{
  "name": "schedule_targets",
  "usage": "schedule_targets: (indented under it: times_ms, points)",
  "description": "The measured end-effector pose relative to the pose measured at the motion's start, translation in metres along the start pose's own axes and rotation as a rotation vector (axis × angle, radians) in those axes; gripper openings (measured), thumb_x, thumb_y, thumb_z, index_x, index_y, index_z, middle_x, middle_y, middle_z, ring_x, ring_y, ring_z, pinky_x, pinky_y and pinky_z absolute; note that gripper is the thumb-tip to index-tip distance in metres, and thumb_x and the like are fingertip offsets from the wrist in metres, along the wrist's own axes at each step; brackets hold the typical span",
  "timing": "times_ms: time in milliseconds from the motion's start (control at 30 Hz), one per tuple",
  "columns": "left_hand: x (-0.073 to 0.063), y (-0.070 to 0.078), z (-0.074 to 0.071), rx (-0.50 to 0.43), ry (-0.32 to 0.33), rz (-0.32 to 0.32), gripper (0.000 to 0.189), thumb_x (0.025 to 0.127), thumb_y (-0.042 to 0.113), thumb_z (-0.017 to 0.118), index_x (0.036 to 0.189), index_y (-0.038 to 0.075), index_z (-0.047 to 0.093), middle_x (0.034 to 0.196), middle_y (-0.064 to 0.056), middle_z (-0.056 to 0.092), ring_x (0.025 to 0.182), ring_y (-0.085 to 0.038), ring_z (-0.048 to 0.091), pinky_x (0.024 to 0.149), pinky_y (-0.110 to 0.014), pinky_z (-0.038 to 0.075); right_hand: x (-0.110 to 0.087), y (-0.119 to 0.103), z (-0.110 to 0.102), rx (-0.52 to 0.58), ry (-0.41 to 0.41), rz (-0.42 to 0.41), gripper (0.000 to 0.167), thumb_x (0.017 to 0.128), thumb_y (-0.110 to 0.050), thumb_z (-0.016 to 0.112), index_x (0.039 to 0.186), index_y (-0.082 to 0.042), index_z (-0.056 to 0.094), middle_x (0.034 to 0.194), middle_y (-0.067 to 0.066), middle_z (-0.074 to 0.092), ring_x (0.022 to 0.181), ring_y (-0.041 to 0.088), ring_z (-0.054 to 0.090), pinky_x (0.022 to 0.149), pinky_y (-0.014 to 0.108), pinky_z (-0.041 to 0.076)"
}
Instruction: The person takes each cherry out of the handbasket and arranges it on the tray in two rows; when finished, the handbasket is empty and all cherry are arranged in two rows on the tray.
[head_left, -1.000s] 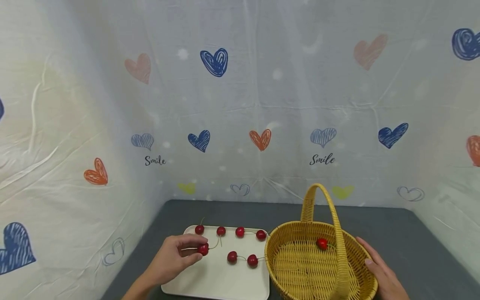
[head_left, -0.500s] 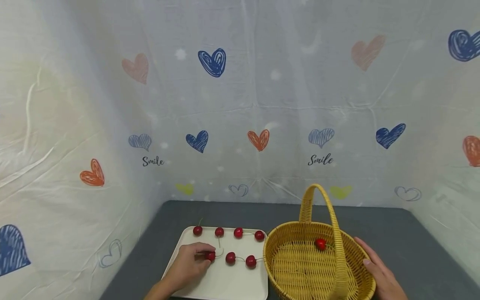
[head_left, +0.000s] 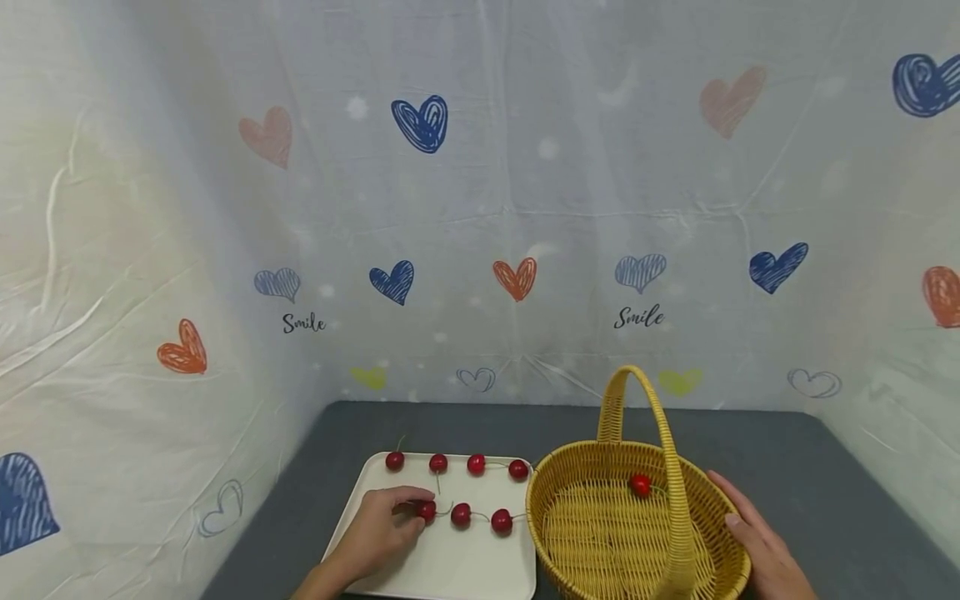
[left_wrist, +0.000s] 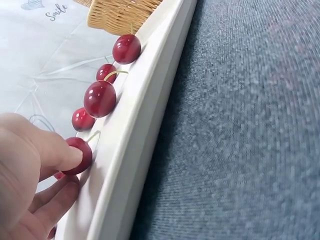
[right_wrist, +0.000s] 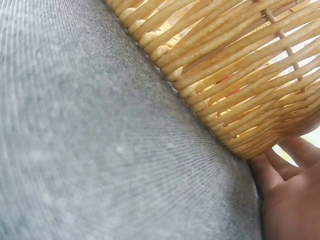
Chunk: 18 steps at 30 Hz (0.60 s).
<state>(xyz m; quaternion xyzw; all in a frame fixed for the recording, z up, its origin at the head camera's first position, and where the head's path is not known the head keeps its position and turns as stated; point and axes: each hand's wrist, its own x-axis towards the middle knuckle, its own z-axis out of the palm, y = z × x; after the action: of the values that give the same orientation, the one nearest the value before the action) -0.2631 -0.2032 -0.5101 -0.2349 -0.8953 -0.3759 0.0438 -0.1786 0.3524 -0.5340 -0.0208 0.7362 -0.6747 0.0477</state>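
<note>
In the head view my left hand (head_left: pixel 386 533) pinches a dark red cherry (head_left: pixel 426 511) between thumb and fingers, low over the white tray (head_left: pixel 465 575). The left wrist view shows the thumb on the near side of this cherry (left_wrist: pixel 80 156), its green stem pointing away from the hand. Just right of it in the same row lie two more cherries, one (head_left: pixel 461 516) close by and another (head_left: pixel 502 522) near the basket. My right hand (head_left: pixel 772 550) rests against the outer right side of the yellow wicker basket (head_left: pixel 551 533), fingers extended along the wall (right_wrist: pixel 235 100).
Several cherries (head_left: pixel 476 465) form a back row along the tray's far edge. One brighter red cherry (head_left: pixel 640 486) lies inside the basket, whose tall handle (head_left: pixel 678 500) arches over it. The dark grey table (head_left: pixel 810 467) meets a white curtain (head_left: pixel 570 167) printed with hearts.
My left hand has carried the pinched cherry right and slightly down, into line with the front-row cherries; in the last half second it shifted only slightly. My right hand stays at the basket.
</note>
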Motion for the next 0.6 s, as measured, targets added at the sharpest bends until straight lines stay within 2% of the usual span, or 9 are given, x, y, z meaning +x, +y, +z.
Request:
schedule_targets:
  times_ms: [233,333,433,600]
  points:
    - [-0.0005,-0.0027,-0.0006,0.007,-0.009,-0.032,0.037,0.088,0.001,0.084,0.124,0.007,0.08,0.114,0.004,0.082,0.106,-0.007,0.076,0.096,-0.037,0.066,-0.0005,-0.0038,0.004,-0.013,0.018,0.01,0.066,0.122,-0.043,0.026,0.178,-0.023,-0.001,0.168,0.02,0.023,0.117,-0.001,0.068,0.088,0.041,0.066]
    - [-0.0007,-0.003,-0.0017,-0.001,-0.012,-0.04,0.039,0.088,0.002,0.085,0.126,0.008,0.08,0.116,0.003,0.082,0.107,-0.008,0.076,0.098,-0.04,0.065,-0.001,-0.0043,0.0049,-0.014,0.022,0.008,0.066,0.122,-0.043,0.026,0.178,-0.022,-0.001,0.169,0.026,0.019,0.116,0.0,0.068,0.087,0.041,0.066]
    - [-0.0008,-0.0029,-0.0037,-0.016,-0.01,-0.038,0.04,0.088,0.002,0.085,0.127,0.007,0.079,0.118,0.001,0.082,0.108,-0.014,0.077,0.099,-0.042,0.065,-0.001,-0.0041,0.0049,-0.024,0.026,-0.003,0.066,0.122,-0.042,0.026,0.178,-0.021,0.0,0.164,0.016,0.029,0.117,0.0,0.068,0.087,0.04,0.066]
    - [-0.0001,-0.0021,-0.0067,-0.048,0.034,-0.027,0.041,0.088,-0.003,0.084,0.128,0.006,0.079,0.123,-0.006,0.081,0.115,-0.029,0.078,0.101,-0.042,0.064,-0.0011,-0.0039,0.0027,-0.021,0.004,-0.03,0.066,0.122,-0.04,0.026,0.178,-0.019,-0.001,0.148,-0.017,0.04,0.12,0.0,0.067,0.088,0.039,0.066]
